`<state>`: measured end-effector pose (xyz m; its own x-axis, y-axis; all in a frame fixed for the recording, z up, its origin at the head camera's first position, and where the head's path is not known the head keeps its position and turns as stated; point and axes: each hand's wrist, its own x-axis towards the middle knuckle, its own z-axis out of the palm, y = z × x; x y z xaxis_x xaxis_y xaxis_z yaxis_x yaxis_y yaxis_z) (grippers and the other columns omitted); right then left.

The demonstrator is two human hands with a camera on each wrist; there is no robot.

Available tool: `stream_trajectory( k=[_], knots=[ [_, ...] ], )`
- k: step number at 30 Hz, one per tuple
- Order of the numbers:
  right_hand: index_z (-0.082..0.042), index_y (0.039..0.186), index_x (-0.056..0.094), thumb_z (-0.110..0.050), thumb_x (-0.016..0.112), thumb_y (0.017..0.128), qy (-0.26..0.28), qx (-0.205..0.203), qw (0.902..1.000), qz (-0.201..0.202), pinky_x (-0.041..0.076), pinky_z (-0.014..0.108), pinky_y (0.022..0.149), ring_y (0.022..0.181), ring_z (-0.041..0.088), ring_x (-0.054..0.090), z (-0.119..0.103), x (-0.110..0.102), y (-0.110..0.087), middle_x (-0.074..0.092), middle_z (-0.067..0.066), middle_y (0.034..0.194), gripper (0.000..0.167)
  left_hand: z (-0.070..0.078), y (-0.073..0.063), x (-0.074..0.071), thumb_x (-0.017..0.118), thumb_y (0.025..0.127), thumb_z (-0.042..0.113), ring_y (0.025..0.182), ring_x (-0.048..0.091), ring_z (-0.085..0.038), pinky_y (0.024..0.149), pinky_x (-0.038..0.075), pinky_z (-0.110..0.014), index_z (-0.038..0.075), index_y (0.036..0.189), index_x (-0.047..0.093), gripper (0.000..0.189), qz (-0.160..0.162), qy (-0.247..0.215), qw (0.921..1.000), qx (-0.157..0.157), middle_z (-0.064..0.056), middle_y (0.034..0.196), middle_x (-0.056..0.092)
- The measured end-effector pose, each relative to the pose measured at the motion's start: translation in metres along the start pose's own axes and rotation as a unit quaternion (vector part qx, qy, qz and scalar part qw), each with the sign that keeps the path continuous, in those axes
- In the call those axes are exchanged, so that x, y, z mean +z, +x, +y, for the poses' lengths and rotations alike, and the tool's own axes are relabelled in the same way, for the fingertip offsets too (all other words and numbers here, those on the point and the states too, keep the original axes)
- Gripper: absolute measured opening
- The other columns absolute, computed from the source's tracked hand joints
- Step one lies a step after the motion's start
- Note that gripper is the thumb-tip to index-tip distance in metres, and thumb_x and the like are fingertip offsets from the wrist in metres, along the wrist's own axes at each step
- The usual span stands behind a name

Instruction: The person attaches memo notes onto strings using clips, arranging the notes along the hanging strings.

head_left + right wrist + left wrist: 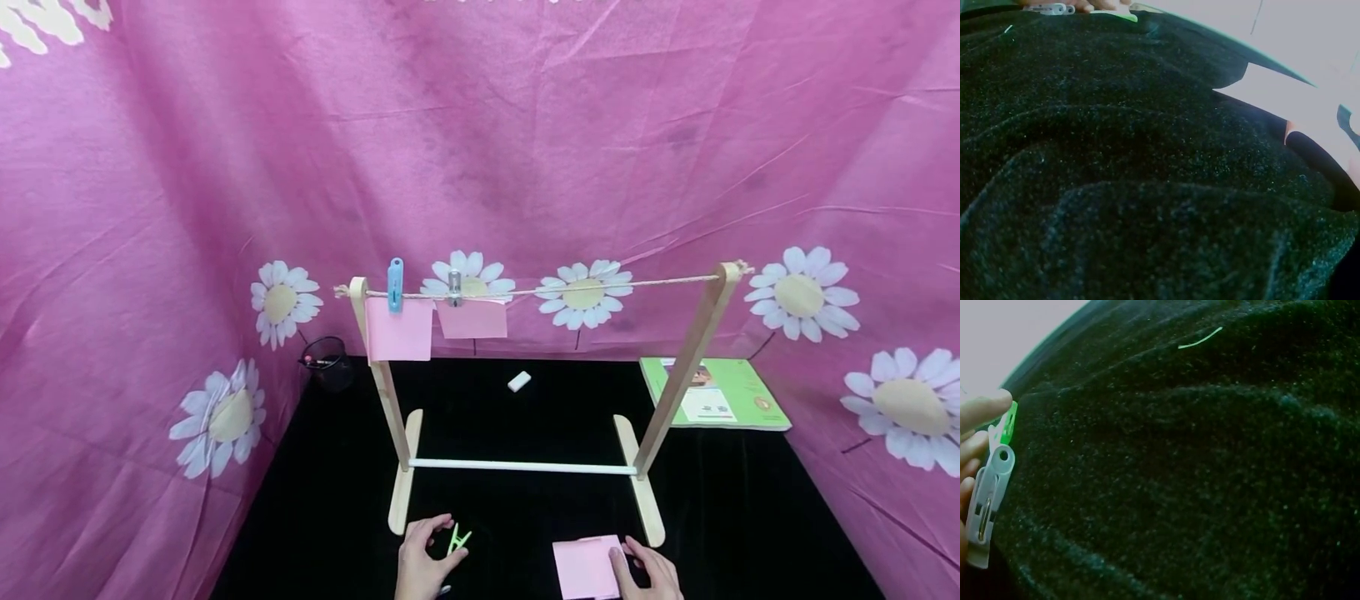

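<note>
My left hand (423, 560) is low on the black cloth, thumb and index finger around a green clothespin (458, 540). In the left wrist view a fingertip meets the green clothespin (1009, 425), and a pale grey clothespin (991, 500) lies close beside the fingers. To the right, my right hand (648, 573) pinches the right edge of a square pink paper (585, 568), thumb on top. The right wrist view shows the pink paper (1272, 90) raised off the cloth on one side, its far part out of frame.
A wooden rack (682, 367) with a rope (660, 284) stands ahead. A blue clothespin (395, 285) and a metallic-looking clip (454, 287) hold pink papers on it. Behind are a white block (519, 382), a black pen cup (330, 367) and a green book (738, 392).
</note>
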<state>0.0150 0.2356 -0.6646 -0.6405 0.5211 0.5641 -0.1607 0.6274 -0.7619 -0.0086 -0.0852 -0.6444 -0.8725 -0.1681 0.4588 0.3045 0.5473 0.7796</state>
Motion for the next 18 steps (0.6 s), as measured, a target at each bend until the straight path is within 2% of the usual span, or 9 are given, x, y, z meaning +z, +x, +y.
stream_trajectory(
  k=[2, 5, 9, 11, 15, 18],
  knots=[
    [0.004, 0.091, 0.078, 0.006, 0.088, 0.056, -0.013, 0.013, 0.9998, 0.002, 0.035, 0.0, 0.079, 0.088, -0.02, 0.049, -0.003, 0.0, 0.0, 0.069, -0.026, 0.084, 0.036, 0.0, 0.001, 0.001, 0.094, 0.046, 0.004, 0.086, 0.056, -0.01, 0.07, 0.042, -0.016, 0.006, 0.1, 0.074, 0.057, 0.006, 0.012, 0.9996, 0.025, 0.001, 0.088, 0.073],
    [0.001, 0.093, 0.078, 0.0, 0.093, 0.049, -0.028, 0.013, 0.9994, -0.012, 0.032, 0.001, 0.081, 0.091, -0.019, 0.046, -0.005, 0.0, -0.001, 0.072, -0.011, 0.082, 0.046, 0.001, 0.002, 0.004, 0.094, 0.042, 0.002, 0.086, 0.054, -0.011, 0.075, 0.041, -0.015, 0.006, 0.099, 0.074, 0.06, 0.012, 0.028, 0.9982, 0.052, 0.002, 0.087, 0.073],
    [0.0, 0.094, 0.078, -0.006, 0.095, 0.038, -0.038, -0.017, 0.9986, -0.034, 0.029, 0.003, 0.087, 0.1, -0.019, 0.042, 0.0, 0.0, -0.002, 0.07, 0.005, 0.084, 0.059, 0.001, 0.003, 0.007, 0.094, 0.041, -0.001, 0.085, 0.053, -0.013, 0.08, 0.038, -0.017, 0.007, 0.098, 0.074, 0.061, 0.017, 0.044, 0.9973, 0.057, 0.003, 0.085, 0.072],
    [-0.001, 0.094, 0.078, -0.006, 0.095, 0.037, -0.036, -0.031, 0.9981, -0.039, 0.029, 0.004, 0.088, 0.101, -0.019, 0.041, 0.004, 0.0, -0.003, 0.07, 0.003, 0.083, 0.06, 0.0, 0.003, 0.008, 0.093, 0.041, -0.002, 0.085, 0.053, -0.013, 0.08, 0.038, -0.018, 0.007, 0.098, 0.074, 0.061, 0.02, 0.055, 0.9968, 0.054, 0.004, 0.084, 0.072],
    [-0.002, 0.094, 0.078, -0.004, 0.094, 0.041, -0.03, -0.036, 0.9978, -0.047, 0.029, 0.004, 0.085, 0.1, -0.021, 0.041, 0.011, 0.0, -0.003, 0.068, -0.011, 0.082, 0.055, 0.0, 0.003, 0.009, 0.092, 0.041, -0.001, 0.083, 0.052, -0.011, 0.08, 0.038, -0.019, 0.009, 0.096, 0.074, 0.059, 0.02, 0.078, 0.9956, 0.047, 0.008, 0.082, 0.071],
    [-0.002, 0.093, 0.078, -0.001, 0.091, 0.044, -0.014, -0.045, 0.9976, -0.051, 0.03, 0.003, 0.085, 0.098, -0.02, 0.043, 0.013, -0.001, -0.002, 0.068, -0.013, 0.08, 0.051, 0.0, 0.003, 0.01, 0.092, 0.041, -0.001, 0.083, 0.052, -0.011, 0.08, 0.038, -0.019, 0.009, 0.095, 0.074, 0.058, 0.018, 0.087, 0.9948, 0.049, 0.009, 0.081, 0.069]
  ],
)
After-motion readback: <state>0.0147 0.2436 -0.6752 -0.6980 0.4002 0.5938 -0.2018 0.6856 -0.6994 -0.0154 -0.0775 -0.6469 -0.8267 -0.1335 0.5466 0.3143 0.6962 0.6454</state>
